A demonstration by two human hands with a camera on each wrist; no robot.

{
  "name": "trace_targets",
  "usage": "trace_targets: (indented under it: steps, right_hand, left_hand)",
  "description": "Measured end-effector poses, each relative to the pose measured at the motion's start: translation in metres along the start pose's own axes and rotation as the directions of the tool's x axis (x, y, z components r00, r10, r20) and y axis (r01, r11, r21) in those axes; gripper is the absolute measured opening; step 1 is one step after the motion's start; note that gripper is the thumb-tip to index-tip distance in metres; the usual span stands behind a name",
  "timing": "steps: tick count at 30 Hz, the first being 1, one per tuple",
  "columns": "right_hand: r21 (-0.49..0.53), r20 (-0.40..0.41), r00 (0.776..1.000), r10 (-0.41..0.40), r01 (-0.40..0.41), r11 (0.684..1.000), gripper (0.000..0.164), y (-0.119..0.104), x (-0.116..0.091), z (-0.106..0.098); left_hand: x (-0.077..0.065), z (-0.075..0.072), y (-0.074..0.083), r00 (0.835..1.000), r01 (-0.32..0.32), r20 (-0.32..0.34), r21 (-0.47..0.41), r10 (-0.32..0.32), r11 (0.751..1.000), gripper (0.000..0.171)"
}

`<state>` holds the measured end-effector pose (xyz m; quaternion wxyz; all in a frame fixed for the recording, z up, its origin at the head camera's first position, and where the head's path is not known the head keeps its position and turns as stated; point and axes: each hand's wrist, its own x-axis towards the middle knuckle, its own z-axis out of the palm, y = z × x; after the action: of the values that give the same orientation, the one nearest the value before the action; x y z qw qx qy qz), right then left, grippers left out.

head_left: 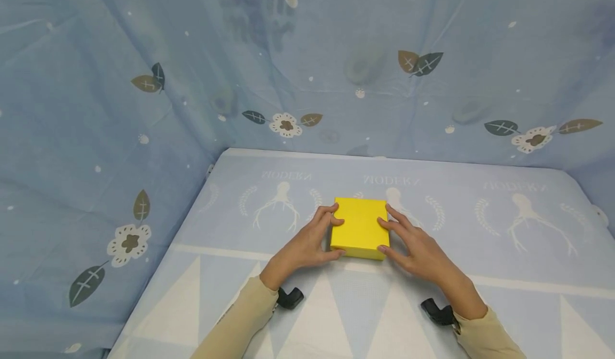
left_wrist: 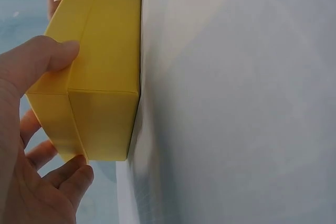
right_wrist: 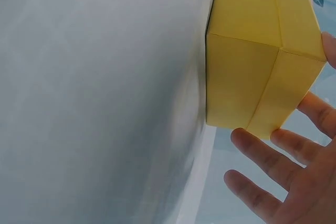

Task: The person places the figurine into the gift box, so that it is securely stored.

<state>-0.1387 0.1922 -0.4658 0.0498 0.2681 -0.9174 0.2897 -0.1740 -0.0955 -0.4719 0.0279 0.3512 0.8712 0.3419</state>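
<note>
A closed yellow box [head_left: 359, 223] with a lid sits on the patterned table cover, its seam visible in both wrist views. My left hand [head_left: 309, 241] holds its left side, the thumb [left_wrist: 65, 55] pressed on the lid's near face and the fingertips [left_wrist: 79, 174] at the lid's edge around the side. On the opposite side, my right hand [head_left: 420, 249] holds the box with its thumb at the near right corner. The right index finger lies over the top edge, while other fingers [right_wrist: 257, 150] spread along the right side, one standing apart from the box.
The table [head_left: 230, 295] has a pale blue and white cover with triangles and antler prints. Blue floral fabric [head_left: 307, 55] hangs behind it and along the left. Black wrist mounts [head_left: 290, 298] sit under both forearms.
</note>
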Motion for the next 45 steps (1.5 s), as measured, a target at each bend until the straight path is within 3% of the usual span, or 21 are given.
trace_targets:
  steps: [23,45]
  right_hand:
    - [0.010,0.005,1.000,-0.001,0.001,1.000,0.060,0.0000,-0.0015,0.0020]
    - [0.018,0.018,1.000,0.005,-0.005,1.000,0.060,0.0013,0.0010,-0.0029]
  left_hand:
    - [-0.0031,0.0011,-0.0012,1.000,-0.028,-0.006,0.020,0.028,0.999,0.057]
    - [0.0000,-0.0014,0.0000,0.999,0.019,0.029,0.035,-0.020,0.999,0.058]
